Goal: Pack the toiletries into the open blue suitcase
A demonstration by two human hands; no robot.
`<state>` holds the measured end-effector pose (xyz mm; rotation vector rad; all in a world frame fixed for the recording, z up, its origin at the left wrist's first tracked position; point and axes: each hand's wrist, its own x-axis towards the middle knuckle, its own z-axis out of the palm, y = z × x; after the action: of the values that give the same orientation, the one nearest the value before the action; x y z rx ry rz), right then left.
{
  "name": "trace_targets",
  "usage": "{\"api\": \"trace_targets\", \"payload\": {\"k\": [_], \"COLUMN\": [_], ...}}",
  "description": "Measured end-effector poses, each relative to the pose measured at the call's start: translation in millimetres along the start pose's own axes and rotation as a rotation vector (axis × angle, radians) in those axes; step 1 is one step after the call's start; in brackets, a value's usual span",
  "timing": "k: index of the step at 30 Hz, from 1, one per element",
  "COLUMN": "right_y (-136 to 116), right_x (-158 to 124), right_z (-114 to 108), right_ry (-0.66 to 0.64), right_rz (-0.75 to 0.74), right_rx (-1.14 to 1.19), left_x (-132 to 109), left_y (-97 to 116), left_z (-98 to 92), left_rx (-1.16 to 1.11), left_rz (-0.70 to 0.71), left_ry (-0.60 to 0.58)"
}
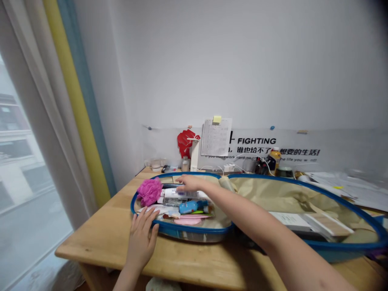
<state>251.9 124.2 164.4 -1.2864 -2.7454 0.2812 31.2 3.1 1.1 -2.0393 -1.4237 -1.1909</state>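
An open blue-rimmed bag (194,233) with beige lining lies on a wooden table (109,226). Its left half holds a pink bath pouf (149,191), a white tube (182,194), a blue bottle (189,206) and flat pink items (188,220). My left hand (142,235) rests flat on the bag's near-left rim, fingers spread. My right hand (190,183) reaches across into the left half, fingers down on the white tube near the far rim. Whether it grips anything is unclear.
The bag's right half holds flat white and tan boxes (315,221). Bottles (274,158), a small jar (185,163), chargers and papers (348,184) stand along the wall at the table's back. A curtain (60,121) and window are at left.
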Motion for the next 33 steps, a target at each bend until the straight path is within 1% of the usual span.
{"api": "trace_targets", "payload": {"k": [2,4,6,8,10,12,14,16,18,20,26,30,33], "right_y": [17.2,40.0,65.3,89.8,111.4,128.7,141.6,150.6,156.6,160.5,163.3,161.4,158.0], "right_x": [-20.0,-51.4,-92.3,-138.2,-183.4,-223.1,-254.2,-275.3,-287.3,-292.7,-292.9,-291.1,-289.5], "right_z": [-23.2,-47.5,-66.1,-73.6,-68.7,-54.5,-37.1,-22.0,-11.8,-6.4,-3.8,-13.5,-33.4], "right_ry": [0.025,0.033,0.019,-0.031,-0.120,-0.198,-0.236,-0.252,-0.259,-0.263,-0.245,-0.193,-0.133], "right_rz": [0.038,0.087,0.150,0.234,0.331,0.430,0.522,0.587,0.619,0.625,0.627,0.653,0.654], "right_rx": [0.030,0.047,0.048,0.037,0.024,-0.001,-0.041,-0.074,-0.091,-0.091,-0.108,-0.138,-0.143], "left_x": [-0.7,-1.5,-2.2,-2.5,-2.3,-1.7,-1.2,-1.0,-1.3,-1.8,-1.4,-1.3,-1.7], "left_y": [-1.3,-3.2,-5.0,-6.3,-6.5,-5.8,-5.0,-4.9,-5.8,-7.2,-7.1,-6.4,-7.2], "left_z": [0.5,1.4,2.7,3.8,4.3,4.2,3.9,3.9,4.3,4.9,3.9,3.9,4.8], "left_rx": [-0.005,-0.011,-0.016,-0.019,-0.020,-0.019,-0.015,-0.012,-0.008,-0.005,0.006,-0.008,-0.008], "left_rz": [-0.003,-0.002,-0.004,-0.008,-0.006,0.000,0.005,0.008,0.005,-0.003,0.007,0.010,0.010], "left_ry": [-0.008,-0.011,-0.011,-0.007,0.006,0.018,0.024,0.025,0.022,0.013,0.019,0.021,0.021]}}
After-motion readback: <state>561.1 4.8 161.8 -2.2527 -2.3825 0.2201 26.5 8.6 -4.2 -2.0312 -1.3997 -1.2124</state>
